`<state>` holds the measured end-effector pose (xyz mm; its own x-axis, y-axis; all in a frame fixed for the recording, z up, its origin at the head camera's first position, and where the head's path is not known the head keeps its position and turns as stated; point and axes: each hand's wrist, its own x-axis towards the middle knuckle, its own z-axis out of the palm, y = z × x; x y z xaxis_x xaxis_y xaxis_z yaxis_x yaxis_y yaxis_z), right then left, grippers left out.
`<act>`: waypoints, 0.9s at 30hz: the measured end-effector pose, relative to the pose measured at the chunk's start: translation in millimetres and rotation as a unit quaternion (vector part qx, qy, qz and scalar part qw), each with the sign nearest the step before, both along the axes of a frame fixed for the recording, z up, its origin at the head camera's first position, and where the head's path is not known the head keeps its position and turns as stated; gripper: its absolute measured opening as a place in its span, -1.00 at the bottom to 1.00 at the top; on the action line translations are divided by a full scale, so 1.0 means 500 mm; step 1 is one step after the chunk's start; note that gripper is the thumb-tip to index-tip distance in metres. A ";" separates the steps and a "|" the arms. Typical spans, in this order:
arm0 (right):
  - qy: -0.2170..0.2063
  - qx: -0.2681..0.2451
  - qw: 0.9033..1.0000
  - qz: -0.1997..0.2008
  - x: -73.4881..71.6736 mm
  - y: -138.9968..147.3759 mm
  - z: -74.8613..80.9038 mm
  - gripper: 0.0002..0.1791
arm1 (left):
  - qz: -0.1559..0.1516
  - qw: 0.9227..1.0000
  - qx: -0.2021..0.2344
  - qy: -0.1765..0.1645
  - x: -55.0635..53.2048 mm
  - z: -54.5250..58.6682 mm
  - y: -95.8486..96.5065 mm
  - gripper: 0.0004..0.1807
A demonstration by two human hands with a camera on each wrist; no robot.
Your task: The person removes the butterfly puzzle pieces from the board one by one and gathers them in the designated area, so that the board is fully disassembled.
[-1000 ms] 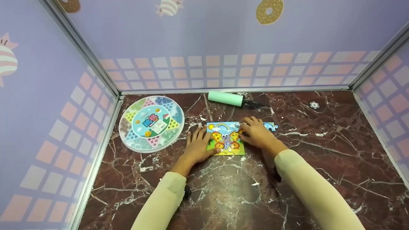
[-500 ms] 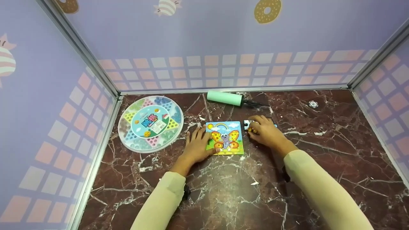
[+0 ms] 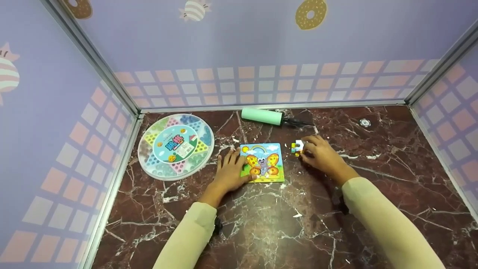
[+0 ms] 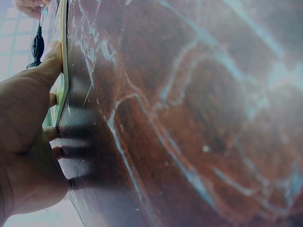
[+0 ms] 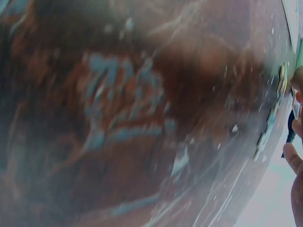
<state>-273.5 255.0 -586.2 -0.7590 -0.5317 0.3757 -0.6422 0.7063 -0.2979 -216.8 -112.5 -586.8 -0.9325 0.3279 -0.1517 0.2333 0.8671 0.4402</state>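
Note:
A square butterfly jigsaw puzzle (image 3: 267, 149) lies flat on the dark marble-patterned surface. My left hand (image 3: 231, 172) rests over its left side, fingers extended and thumb along the lower edge; in the left wrist view that thumb (image 4: 53, 59) presses at the puzzle's rim. To the right of the puzzle, my right hand (image 3: 321, 157) has its fingers curled at a small jigsaw piece (image 3: 297, 148), pinching it close over the surface. Yellow, green and white show on the piece; my fingers hide the rest. In the right wrist view, flat jigsaw pieces (image 5: 269, 125) lie under the fingertips.
A round Chinese checkers set (image 3: 175, 147) lies at the left. Behind the puzzle is a mint-green cylinder (image 3: 262, 116) with a black end and black strap. A small round chip (image 3: 365, 122) lies at the back right. Purple panels (image 3: 261, 45) enclose the back and sides.
My right hand has moved right, away from the puzzle's right edge, to the loose pieces, and a piece now shows at its fingertips. My left hand stays on the puzzle.

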 end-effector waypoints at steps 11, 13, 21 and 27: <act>-0.001 -0.008 1.000 -0.007 0.005 0.051 -0.001 -0.84 | 0.003 1.000 0.018 -0.005 -0.001 -0.003 -0.001 -0.39; 0.000 -0.007 1.000 -0.010 0.006 0.060 -0.002 -0.81 | 0.002 1.000 0.018 -0.005 -0.001 -0.003 0.000 -0.39; 0.019 -0.010 1.000 -0.017 0.011 0.096 -0.009 -0.76 | 0.001 1.000 0.011 0.011 0.003 0.004 0.001 -0.37; 0.016 -0.011 0.999 -0.029 0.015 0.121 -0.013 -0.74 | 0.001 1.000 0.010 0.012 0.003 0.004 0.001 -0.37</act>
